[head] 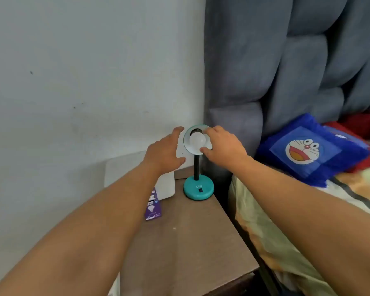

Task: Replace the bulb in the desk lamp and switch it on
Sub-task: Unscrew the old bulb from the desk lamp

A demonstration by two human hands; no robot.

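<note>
Reaching for the white bulb (197, 140) seated in the teal lamp's shade (187, 136), just above frame centre. Right hand (223, 146) curled around the shade's right rim, thumb and fingertips close to the bulb, contact unclear. Left hand (163, 152) spread open, hovering at the shade's left edge, holding nothing. Judged step: gripping the bulb to twist it; whether old or new, impossible to tell. Needs steadying the shade. Purple bulb box (153, 207) half hidden behind the left forearm; switch (200, 190) on the base small and dark.

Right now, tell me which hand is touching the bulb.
The right hand: its fingers reach the bulb inside the shade. The left hand is open beside the shade.
</note>
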